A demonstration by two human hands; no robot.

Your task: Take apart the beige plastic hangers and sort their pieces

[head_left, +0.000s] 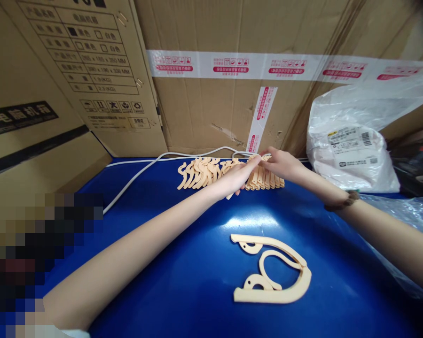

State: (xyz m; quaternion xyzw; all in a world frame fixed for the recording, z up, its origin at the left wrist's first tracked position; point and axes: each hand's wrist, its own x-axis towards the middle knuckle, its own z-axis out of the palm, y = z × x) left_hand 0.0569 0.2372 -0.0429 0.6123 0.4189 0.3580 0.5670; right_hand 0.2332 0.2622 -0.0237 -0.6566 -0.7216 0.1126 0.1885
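Observation:
Peach-coloured plastic folding-hanger parts lie in a row at the back of the blue table. On the left of the row is a bunch of curved hook pieces; on the right, several straight hanger arms lie side by side. My left hand reaches over the middle of the row, fingers stretched toward the far end of the arms. My right hand is bent over that far end, its fingertips together and partly hidden. Nearer me lies one folding hanger, touched by neither hand.
A white cable runs behind the parts. Large cardboard boxes wall off the back and left. A white plastic parcel bag stands at the right, with clear plastic wrap nearer me, under my right forearm.

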